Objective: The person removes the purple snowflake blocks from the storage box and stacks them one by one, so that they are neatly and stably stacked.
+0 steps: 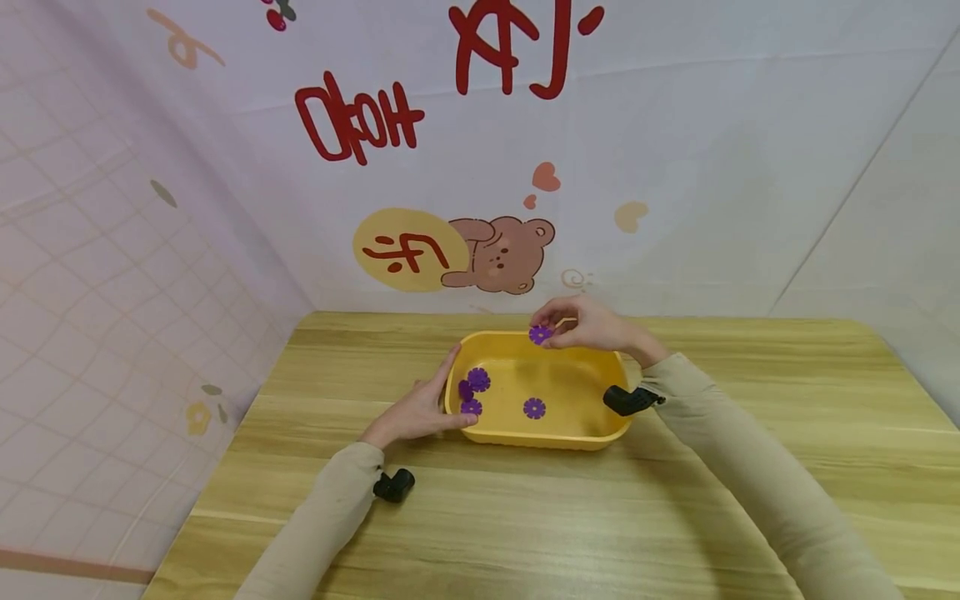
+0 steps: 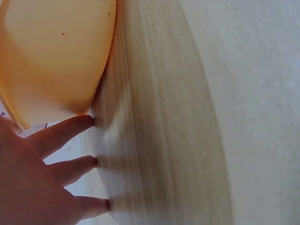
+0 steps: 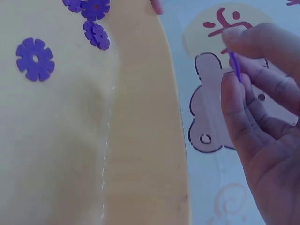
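A yellow plastic tub (image 1: pixel 577 442) stands on the wooden table. Above its far rim my right hand (image 1: pixel 588 325) pinches a purple snowflake disc (image 1: pixel 540 335) between thumb and fingertips; the right wrist view shows that disc (image 3: pixel 236 66) edge-on. My left hand (image 1: pixel 420 410) rests against the tub's left end, its thumb at the front corner of the rim and its index finger along the side. In the left wrist view its other fingers (image 2: pixel 72 168) are spread and straight, tips at the tabletop. Inside the tub, one purple disc (image 3: pixel 35 59) lies apart in the middle.
Several more purple discs (image 1: pixel 478 380) lie clustered at the tub's left end, some overlapping. Behind the table (image 1: pixel 525 525) hangs a white wall covering (image 1: pixel 697 183) with a printed bear and red lettering. Dark wrist-camera mounts (image 1: pixel 630 401) sit on both sleeves.
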Demonstrator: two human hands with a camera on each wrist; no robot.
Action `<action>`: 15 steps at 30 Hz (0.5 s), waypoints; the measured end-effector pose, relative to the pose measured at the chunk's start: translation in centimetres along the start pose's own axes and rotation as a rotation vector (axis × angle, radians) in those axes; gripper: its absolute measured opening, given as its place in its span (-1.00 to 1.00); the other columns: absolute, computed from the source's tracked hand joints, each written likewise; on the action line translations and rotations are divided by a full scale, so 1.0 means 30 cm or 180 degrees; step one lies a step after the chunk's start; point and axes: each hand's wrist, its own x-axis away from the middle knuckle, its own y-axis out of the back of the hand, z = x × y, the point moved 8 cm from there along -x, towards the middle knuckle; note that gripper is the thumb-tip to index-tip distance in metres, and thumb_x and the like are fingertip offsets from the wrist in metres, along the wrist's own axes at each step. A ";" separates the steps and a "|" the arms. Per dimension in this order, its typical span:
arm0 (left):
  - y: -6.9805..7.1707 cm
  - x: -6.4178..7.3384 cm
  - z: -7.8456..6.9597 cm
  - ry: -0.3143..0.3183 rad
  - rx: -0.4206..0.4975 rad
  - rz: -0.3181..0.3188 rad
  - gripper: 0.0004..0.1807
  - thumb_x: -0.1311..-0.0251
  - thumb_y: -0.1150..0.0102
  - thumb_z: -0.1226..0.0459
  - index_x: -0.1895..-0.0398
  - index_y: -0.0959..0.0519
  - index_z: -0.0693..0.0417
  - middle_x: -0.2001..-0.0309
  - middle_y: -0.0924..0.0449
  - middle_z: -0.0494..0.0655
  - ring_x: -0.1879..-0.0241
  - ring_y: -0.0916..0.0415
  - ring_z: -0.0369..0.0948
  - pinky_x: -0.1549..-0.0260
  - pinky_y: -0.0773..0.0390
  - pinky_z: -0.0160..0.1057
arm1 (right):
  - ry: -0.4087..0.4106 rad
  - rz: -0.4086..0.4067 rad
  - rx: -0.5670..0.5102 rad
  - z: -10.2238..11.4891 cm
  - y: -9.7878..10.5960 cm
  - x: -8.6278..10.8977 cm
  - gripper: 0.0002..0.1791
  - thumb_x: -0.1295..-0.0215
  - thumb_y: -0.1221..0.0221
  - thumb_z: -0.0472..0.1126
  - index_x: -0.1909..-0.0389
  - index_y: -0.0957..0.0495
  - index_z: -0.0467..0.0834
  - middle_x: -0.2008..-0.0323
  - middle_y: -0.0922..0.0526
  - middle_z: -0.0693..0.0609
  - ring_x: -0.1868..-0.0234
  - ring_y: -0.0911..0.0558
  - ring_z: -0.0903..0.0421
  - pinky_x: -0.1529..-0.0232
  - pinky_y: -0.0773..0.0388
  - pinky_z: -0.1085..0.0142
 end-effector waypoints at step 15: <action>0.009 0.005 -0.008 -0.0030 -0.0029 -0.0004 0.29 0.01 -0.32 -0.25 -0.55 0.40 -0.22 -0.49 0.02 0.06 -0.36 -0.11 0.20 -0.31 0.33 0.30 | -0.0254 -0.0160 0.0279 -0.057 0.085 0.096 -0.67 -0.17 -0.31 -0.39 0.03 -0.58 -0.34 0.10 -0.63 -0.13 0.11 -0.56 -0.06 0.04 -0.58 0.24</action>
